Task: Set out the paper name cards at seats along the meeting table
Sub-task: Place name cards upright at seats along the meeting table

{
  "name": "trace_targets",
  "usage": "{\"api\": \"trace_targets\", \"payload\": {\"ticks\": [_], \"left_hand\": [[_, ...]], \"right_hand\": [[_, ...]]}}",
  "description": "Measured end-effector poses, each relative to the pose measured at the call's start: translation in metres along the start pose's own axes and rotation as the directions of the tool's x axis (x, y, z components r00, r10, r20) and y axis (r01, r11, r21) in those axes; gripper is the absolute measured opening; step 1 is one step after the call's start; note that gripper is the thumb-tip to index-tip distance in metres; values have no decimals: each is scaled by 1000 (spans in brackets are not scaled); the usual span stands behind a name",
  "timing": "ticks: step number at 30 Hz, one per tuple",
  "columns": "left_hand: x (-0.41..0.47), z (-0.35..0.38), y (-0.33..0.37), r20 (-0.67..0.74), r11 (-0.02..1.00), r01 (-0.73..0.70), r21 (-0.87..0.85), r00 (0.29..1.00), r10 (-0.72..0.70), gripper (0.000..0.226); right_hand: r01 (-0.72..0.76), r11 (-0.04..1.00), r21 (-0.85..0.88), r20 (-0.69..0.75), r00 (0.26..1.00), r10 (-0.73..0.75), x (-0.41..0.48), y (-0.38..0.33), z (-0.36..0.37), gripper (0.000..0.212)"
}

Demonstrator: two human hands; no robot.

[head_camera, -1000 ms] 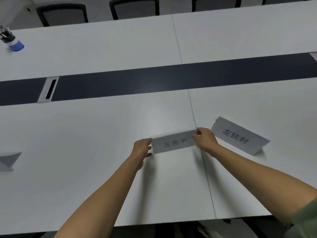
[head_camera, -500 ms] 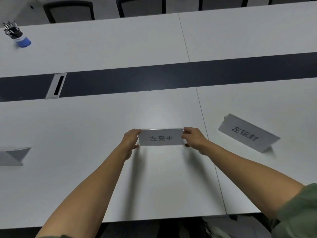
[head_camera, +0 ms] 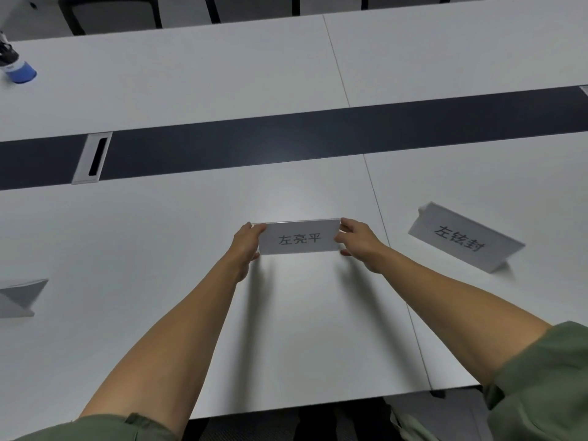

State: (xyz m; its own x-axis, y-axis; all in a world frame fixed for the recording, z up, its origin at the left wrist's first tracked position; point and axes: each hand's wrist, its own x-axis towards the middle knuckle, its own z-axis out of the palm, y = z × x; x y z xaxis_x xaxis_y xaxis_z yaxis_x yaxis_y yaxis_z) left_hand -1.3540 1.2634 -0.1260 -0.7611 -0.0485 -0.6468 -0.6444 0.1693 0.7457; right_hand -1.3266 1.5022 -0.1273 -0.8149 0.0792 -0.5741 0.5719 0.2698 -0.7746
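Note:
A white folded name card (head_camera: pixel 299 237) with three printed characters stands on the near half of the white meeting table (head_camera: pixel 159 249). My left hand (head_camera: pixel 246 245) grips its left end and my right hand (head_camera: pixel 358 238) grips its right end, thumbs on the near side. A second printed name card (head_camera: pixel 463 238) stands tent-like to the right, turned at an angle. A third folded card (head_camera: pixel 20 297) sits at the left edge, seen from its side.
A dark strip (head_camera: pixel 318 135) runs across the table's middle with a grey cable hatch (head_camera: pixel 93 158) at the left. A blue pen cup (head_camera: pixel 19 70) stands far left. Black chairs (head_camera: pixel 111 11) line the far side. The near table edge lies below my forearms.
The card and both hands have shifted left, away from the second card, and the card has straightened to face me squarely. Both hands keep hold of its ends.

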Motion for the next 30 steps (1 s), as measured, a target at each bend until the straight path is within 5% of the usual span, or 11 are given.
{"api": "trace_targets", "payload": {"ticks": [3, 6, 10, 16, 22, 24, 27, 30], "left_hand": [[2, -1, 2, 4, 999, 12, 31, 1000, -12, 12], [-1, 3, 4, -155, 990, -19, 138, 987, 41, 61], [-15, 24, 15, -292, 950, -149, 274, 928, 230, 46], [-35, 97, 42, -76, 872, -324, 367, 924, 375, 34], [-43, 188, 55, 103, 859, -350, 375, 936, 336, 33], [-41, 217, 58, 137, 867, -336, 367, 942, 306, 34], [-34, 258, 58, 202, 886, -304, 349, 948, 246, 39], [-24, 293, 59, 277, 902, -263, 343, 946, 170, 51]], "right_hand": [[-2, 1000, -10, -1, 1000, 2, 2, -1, 0, 35], [-10, 1000, -23, -34, 999, 9, -1, 2, -5, 46], [2, 997, -82, -172, 985, -16, -14, 14, -33, 57], [0, 1000, -26, -437, 900, -12, -41, 41, -114, 9], [-126, 992, -16, -705, 705, 78, -67, 80, -216, 6], [-192, 981, 12, -748, 649, 136, -68, 101, -247, 22], [-307, 949, 70, -676, 685, 272, -64, 125, -277, 48], [-281, 930, 236, -543, 756, 366, -54, 136, -287, 51]]}}
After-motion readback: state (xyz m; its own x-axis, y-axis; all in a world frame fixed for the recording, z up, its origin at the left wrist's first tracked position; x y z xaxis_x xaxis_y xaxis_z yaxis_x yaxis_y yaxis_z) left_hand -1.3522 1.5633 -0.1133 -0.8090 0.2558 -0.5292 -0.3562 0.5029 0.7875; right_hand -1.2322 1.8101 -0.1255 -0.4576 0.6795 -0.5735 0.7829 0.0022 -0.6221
